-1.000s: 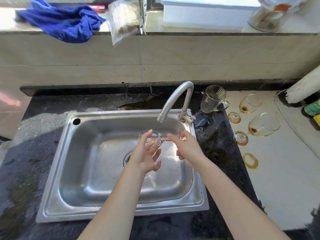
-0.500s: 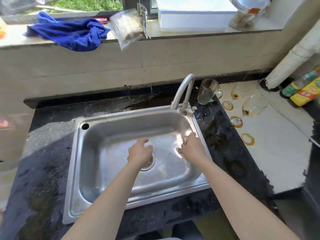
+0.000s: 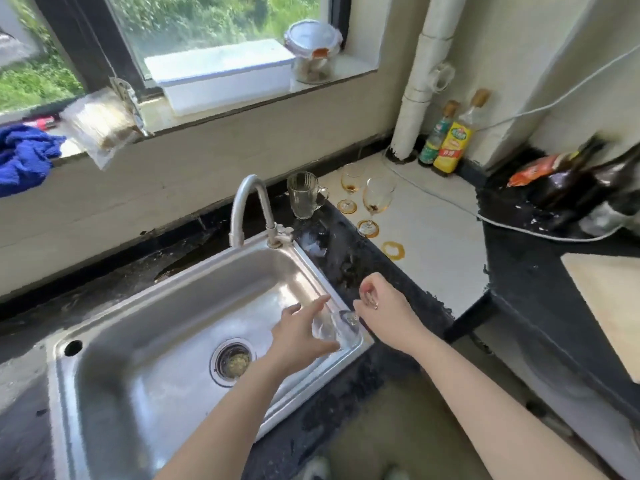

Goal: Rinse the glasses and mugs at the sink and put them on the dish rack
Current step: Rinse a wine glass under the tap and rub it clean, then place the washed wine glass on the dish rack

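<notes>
Over the sink's (image 3: 156, 313) front-right corner, the left hand (image 3: 298, 337) cups the bowl of a clear wine glass (image 3: 330, 329) held sideways — the right hand (image 3: 384, 308) pinches its foot. A glass mug (image 3: 303, 195) and two stained wine glasses (image 3: 377, 197) stand near the counter's (image 3: 436, 271) back edge.

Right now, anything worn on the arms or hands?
No sleeves, gloves or watch: left hand and right hand are bare up the forearms. A small glint at a right finger may be a ring; too blurred to tell.
</notes>
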